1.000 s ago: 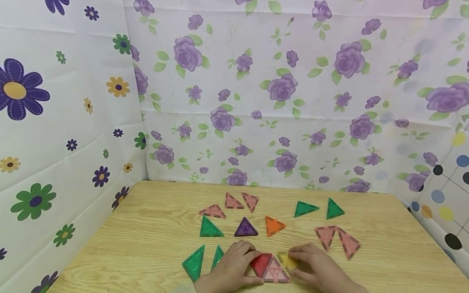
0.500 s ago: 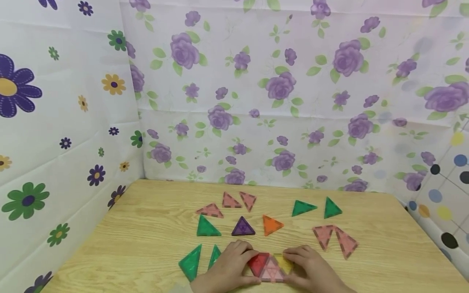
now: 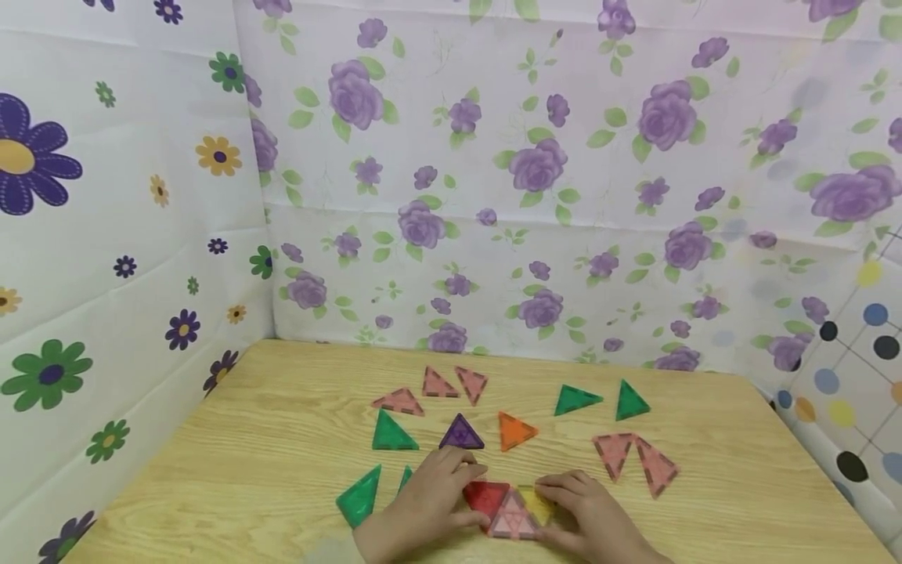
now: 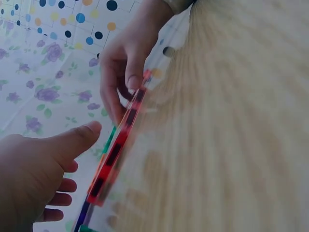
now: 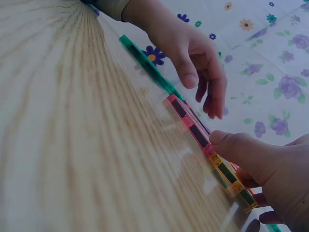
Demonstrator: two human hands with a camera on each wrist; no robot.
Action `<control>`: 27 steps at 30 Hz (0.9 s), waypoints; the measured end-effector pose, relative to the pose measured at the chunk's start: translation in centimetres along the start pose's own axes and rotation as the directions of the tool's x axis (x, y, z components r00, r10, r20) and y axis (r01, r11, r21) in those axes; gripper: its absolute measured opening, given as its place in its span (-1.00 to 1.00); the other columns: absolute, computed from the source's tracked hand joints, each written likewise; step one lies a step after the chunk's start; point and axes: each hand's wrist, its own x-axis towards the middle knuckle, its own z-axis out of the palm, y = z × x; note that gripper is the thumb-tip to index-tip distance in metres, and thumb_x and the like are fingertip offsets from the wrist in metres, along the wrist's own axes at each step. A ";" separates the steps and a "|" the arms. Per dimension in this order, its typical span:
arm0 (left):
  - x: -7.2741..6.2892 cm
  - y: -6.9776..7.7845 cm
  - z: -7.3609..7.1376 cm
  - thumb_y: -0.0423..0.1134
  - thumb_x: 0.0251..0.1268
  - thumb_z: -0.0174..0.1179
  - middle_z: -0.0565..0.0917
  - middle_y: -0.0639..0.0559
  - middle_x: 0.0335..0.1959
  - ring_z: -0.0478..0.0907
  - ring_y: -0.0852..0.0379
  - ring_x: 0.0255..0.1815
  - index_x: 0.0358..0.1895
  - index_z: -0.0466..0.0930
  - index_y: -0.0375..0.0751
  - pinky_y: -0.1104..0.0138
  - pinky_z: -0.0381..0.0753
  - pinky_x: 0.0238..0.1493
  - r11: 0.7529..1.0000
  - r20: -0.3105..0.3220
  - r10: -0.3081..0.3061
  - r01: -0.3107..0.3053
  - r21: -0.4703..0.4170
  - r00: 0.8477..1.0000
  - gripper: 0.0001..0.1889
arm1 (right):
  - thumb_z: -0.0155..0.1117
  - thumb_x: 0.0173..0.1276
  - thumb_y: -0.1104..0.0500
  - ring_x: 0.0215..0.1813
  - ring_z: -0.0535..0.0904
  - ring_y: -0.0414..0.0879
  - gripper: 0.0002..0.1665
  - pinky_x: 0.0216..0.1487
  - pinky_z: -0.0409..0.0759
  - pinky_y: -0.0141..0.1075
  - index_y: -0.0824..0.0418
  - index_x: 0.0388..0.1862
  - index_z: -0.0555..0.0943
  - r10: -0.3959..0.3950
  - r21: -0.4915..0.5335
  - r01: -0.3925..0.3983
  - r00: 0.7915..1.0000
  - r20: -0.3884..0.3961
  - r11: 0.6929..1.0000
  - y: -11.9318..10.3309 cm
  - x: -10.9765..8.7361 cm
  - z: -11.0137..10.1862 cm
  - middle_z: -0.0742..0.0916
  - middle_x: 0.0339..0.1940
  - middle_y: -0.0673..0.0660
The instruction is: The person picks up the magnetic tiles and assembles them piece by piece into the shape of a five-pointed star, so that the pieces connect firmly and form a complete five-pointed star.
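Three translucent triangle magnetic tiles lie in a joined row near the table's front: a red tile (image 3: 488, 497), a pink tile (image 3: 514, 520) and a yellow tile (image 3: 538, 506). At the row's left end is my left hand (image 3: 431, 500). Its fingers are spread and relaxed, and the left wrist view shows its thumb (image 4: 82, 137) apart from the tiles. My right hand (image 3: 592, 517) holds the yellow tile, fingers at the far edge and thumb near its joint with the pink one. Partly hidden by the yellow tile's holding fingers is its right side.
Beyond the hands lie a purple triangle (image 3: 461, 433), an orange triangle (image 3: 516, 432) and several green and pink triangles, such as a green one (image 3: 361, 497) at left and a pink one (image 3: 657, 468) at right. Flowered cloth (image 3: 451, 196) stands behind the table (image 3: 282, 439).
The right hand has moved the yellow tile left against the pink tile. My left hand has lifted slightly away from the red tile. The head view has shifted a little.
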 end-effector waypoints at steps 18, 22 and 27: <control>1.1 -2.2 -0.4 0.21 0.15 0.25 0.48 -0.11 0.23 0.43 -0.06 0.26 0.28 0.44 -0.10 0.02 0.44 0.25 0.975 0.002 -0.208 0.207 -0.082 0.978 -0.31 | 0.15 0.26 -0.37 0.05 0.56 -0.16 -0.35 0.02 0.60 -0.14 0.05 0.10 0.64 0.032 0.001 -0.032 0.998 0.045 0.999 0.1 0.1 0.1 0.66 0.07 -0.15; 1.4 -2.4 -0.1 0.23 0.16 0.23 0.46 -0.13 0.27 0.40 -0.07 0.29 0.30 0.43 -0.11 0.01 0.40 0.29 0.967 0.026 -0.237 0.239 -0.093 0.971 -0.29 | 0.14 0.27 -0.37 0.05 0.56 -0.15 -0.34 0.02 0.60 -0.13 0.04 0.11 0.64 0.037 0.003 -0.037 0.998 0.052 0.999 -0.1 0.1 -0.1 0.66 0.07 -0.14; 1.7 -2.6 0.2 0.23 0.18 0.21 0.43 -0.13 0.30 0.36 -0.10 0.34 0.30 0.43 -0.11 -0.01 0.37 0.32 0.956 0.058 -0.271 0.276 -0.102 0.961 -0.30 | 0.16 0.27 -0.36 0.04 0.56 -0.14 -0.36 0.00 0.60 -0.13 0.04 0.10 0.64 0.022 -0.005 -0.022 0.999 0.041 1.000 -0.2 0.1 -0.3 0.67 0.06 -0.13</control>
